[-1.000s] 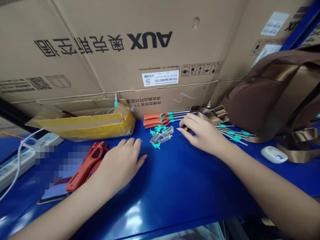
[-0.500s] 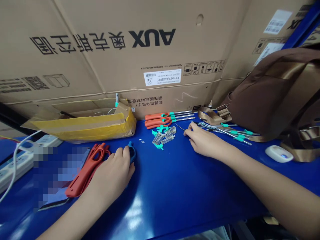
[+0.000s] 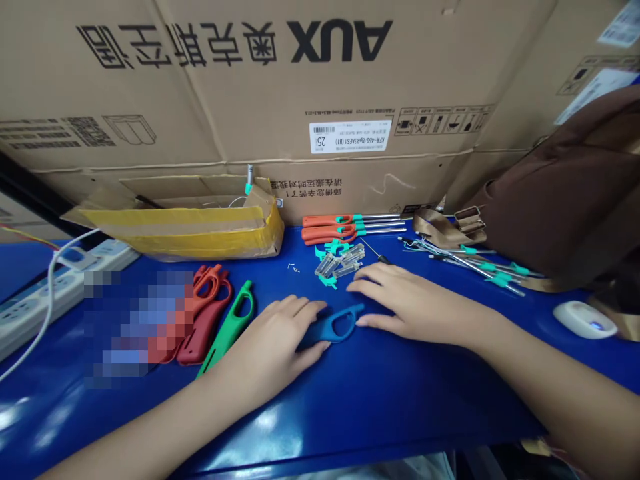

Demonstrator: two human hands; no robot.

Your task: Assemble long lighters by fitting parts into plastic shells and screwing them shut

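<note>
A blue plastic handle (image 3: 336, 325) with a finger ring lies on the blue table (image 3: 350, 393) between my hands. My left hand (image 3: 277, 343) lies over its left end, fingers curled onto it and holding it down. My right hand (image 3: 415, 307) rests flat on the table with fingers stretched out, its thumb touching the handle's ring end. A green handle (image 3: 231, 328) and red handles (image 3: 209, 308) lie just left of my left hand. Small clear and teal parts (image 3: 339, 261) sit just beyond my right fingertips, beside a thin pin (image 3: 375, 252).
Orange tools with teal collars and metal shafts (image 3: 333, 228) lie by the big cardboard boxes (image 3: 300, 80) at the back. Metal rods with teal sleeves (image 3: 473, 261), a brown bag (image 3: 565, 193) and a white device (image 3: 583, 319) are on the right. A yellow-taped carton (image 3: 190, 230) and power strip (image 3: 45, 293) are on the left.
My left hand picked up the blue handle near the red ones and brought it right to the middle. My right hand pulled back from the rods to meet it. A green handle now shows.
</note>
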